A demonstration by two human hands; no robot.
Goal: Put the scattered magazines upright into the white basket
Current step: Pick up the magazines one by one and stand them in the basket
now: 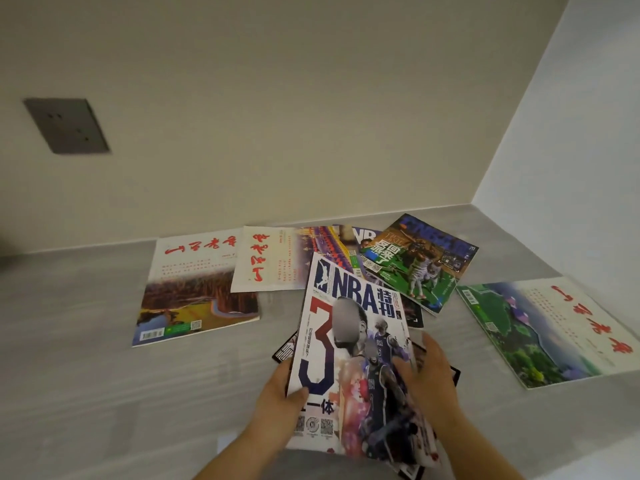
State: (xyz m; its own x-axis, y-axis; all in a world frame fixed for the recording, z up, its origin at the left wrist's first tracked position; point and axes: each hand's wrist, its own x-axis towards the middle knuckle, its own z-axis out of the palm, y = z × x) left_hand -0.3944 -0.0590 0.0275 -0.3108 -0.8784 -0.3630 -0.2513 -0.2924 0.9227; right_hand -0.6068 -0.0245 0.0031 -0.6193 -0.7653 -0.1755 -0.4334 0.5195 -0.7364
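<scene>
NBA magazine (pixel 353 341) — raised at lower centre of the frame above the grey surface (pixel 104 375), with other magazines (pixel 197 289) lying flat behind and to either side. Pick-up step, by the look of it. Left hand (pixel 277 393) pinching its left edge, thumb on the cover; right hand (pixel 429 375) laid on the right side, gripping or merely resting — cannot tell. No white basket in view. Next, probably: turn toward the basket, stand the copy on edge, and lower without letting the limp pages buckle.
</scene>
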